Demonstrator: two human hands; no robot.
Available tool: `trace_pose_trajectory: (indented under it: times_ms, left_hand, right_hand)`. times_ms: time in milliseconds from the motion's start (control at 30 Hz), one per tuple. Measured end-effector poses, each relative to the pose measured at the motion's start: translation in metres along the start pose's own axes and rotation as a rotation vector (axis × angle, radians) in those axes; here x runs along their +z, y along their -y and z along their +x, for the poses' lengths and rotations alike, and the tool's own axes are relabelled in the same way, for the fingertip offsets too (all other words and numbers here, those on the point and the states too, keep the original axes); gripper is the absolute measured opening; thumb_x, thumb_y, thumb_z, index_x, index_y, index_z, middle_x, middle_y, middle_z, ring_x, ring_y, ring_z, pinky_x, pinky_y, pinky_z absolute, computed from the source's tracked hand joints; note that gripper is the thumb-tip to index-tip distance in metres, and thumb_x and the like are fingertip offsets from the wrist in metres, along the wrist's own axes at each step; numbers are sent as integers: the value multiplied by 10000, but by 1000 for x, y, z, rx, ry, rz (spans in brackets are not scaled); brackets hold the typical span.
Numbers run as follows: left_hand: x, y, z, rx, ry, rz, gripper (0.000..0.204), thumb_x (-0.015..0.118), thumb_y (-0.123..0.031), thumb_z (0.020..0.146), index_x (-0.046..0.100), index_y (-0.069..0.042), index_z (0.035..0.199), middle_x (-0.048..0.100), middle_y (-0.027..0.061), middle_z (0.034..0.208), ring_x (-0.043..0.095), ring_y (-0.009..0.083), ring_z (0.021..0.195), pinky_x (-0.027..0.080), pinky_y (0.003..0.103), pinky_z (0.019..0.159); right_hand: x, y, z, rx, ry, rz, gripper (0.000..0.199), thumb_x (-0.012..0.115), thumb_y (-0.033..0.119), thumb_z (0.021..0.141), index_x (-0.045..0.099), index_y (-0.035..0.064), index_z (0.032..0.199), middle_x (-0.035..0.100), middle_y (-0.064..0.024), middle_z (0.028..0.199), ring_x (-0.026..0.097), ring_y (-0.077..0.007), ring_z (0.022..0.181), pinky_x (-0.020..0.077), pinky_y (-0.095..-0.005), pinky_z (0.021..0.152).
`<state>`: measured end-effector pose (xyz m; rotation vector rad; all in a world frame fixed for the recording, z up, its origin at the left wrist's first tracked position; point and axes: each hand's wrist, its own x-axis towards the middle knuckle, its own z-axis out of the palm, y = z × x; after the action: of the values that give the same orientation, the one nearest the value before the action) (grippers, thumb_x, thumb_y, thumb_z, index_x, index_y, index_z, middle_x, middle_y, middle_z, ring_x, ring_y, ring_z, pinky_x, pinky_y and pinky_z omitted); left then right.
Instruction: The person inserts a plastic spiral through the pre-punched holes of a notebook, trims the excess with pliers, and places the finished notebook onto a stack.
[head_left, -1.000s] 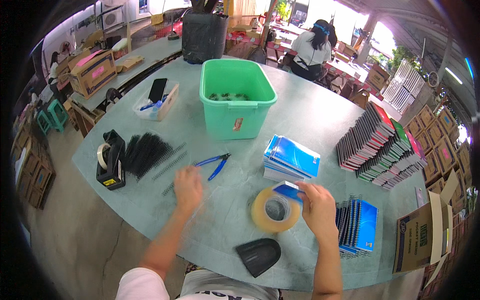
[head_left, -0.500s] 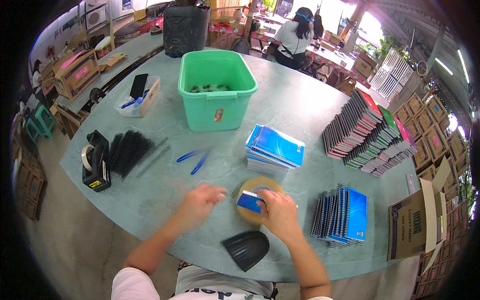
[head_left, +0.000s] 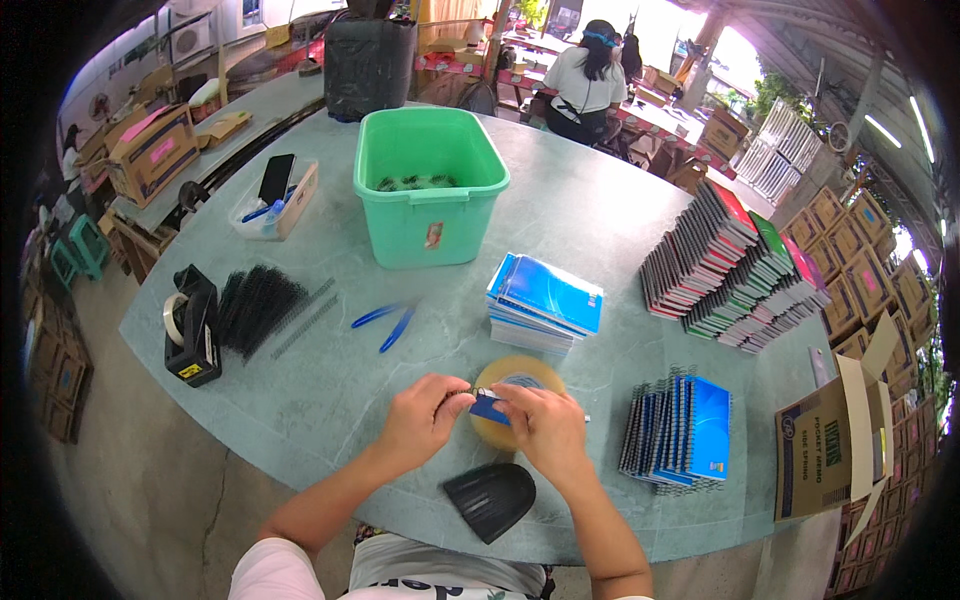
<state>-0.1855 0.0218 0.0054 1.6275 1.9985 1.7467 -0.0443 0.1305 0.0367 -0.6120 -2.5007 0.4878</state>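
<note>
My right hand (head_left: 545,425) grips a small blue-covered notebook (head_left: 487,408) over a wide roll of clear yellowish tape (head_left: 518,369). At the notebook's left end, my left hand (head_left: 425,420) is closed in a pinch on a thin dark spiral coil (head_left: 460,391), only partly visible between the fingertips. Whether the coil passes through the notebook's edge is too small to tell. Below the tape roll lies a black rounded, ridged piece (head_left: 492,502). Blue-handled pliers (head_left: 397,330) rest beyond my left hand. A stack of blue-covered pads (head_left: 547,300) stands beyond the roll.
Black spiral coils (head_left: 262,308) lie at left beside a tape dispenser (head_left: 192,330). A green tub (head_left: 430,230) and small plastic box (head_left: 290,210) stand farther back. Bound blue notebooks (head_left: 708,428), red and green notebook stacks (head_left: 700,250) and an open carton (head_left: 825,445) are right.
My left hand has moved right, up to the notebook's left end, and its fingers now meet there. The right hand still holds the notebook over the tape roll.
</note>
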Motion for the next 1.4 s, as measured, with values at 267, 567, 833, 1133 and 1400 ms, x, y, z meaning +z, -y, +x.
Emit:
trace_pose_trajectory:
  times_ms: [267,567,833,1133,1400]
  left_hand:
    - [-10,10,10,-32,183,93,179,653,-152,826,596,-37,950,577,92,807,568,210,727,449,319,581]
    - [-32,4,22,-282,512,44,236,602,-244,859,592,-36,971,587,124,865,579,280,746,460,369,658]
    - [-22,0,21,-4,333,178,205,620,-228,818,599,-69,946,577,97,893,556,303,843,453,397,708]
    - [41,-6,-76,132,716,366,473,623,-306,806,502,-69,1198,543,126,889,560,311,775,467,430,693]
    - [-9,-7,-2,209,217,357,372,639,-87,773,562,-126,1135,537,114,896,575,256,730,489,356,624]
  right_hand:
    - [5,1,-1,-23,-1,-49,131,639,207,795,641,129,901,645,-27,770,620,-200,733,409,-355,618]
    - [23,1,3,-121,-211,39,158,634,151,791,601,95,936,639,-48,794,605,-233,746,424,-359,653]
    - [17,5,9,-50,-105,239,216,642,20,731,582,65,933,582,-101,854,575,-298,817,440,-393,700]
    - [-11,20,5,-39,-91,93,277,673,35,712,604,61,979,583,-129,837,568,-329,807,463,-412,713]
    - [-15,-67,-37,406,29,1060,219,702,-54,706,676,-21,921,687,-108,918,637,-137,818,511,-247,740]
